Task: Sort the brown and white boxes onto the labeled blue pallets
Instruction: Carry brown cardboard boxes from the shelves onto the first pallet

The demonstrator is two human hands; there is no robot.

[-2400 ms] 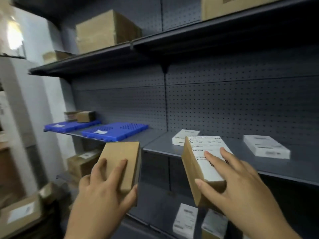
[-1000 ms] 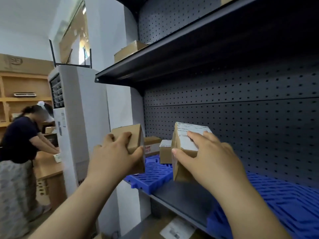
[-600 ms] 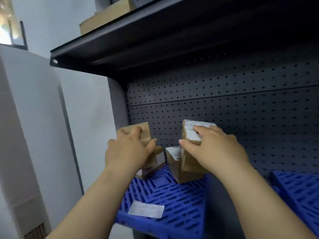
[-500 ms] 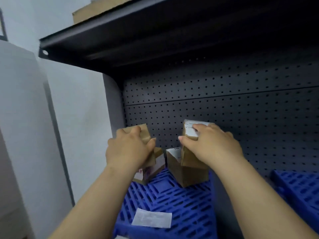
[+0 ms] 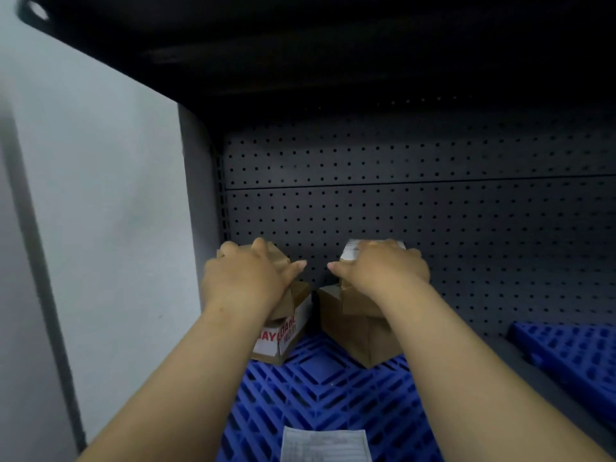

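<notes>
My left hand [image 5: 245, 281] grips a plain brown box [image 5: 278, 258] and holds it on top of a brown box with red lettering [image 5: 286, 333] at the back left of a blue pallet [image 5: 320, 391]. My right hand [image 5: 383, 271] grips a brown box with a white label [image 5: 351, 253] and presses it onto another brown box [image 5: 356, 335] standing on the same pallet. A white paper label [image 5: 325, 445] lies at the pallet's front edge.
A second blue pallet [image 5: 573, 351] lies to the right on the dark shelf. A perforated dark back panel [image 5: 433, 211] stands right behind the boxes. The shelf above [image 5: 300, 45] overhangs low. A pale wall [image 5: 100, 211] closes the left side.
Both hands have carried their boxes from the open shelf to the left pallet, reached deeper, and lowered them onto the two boxes standing there. The view has closed in on the pallet.
</notes>
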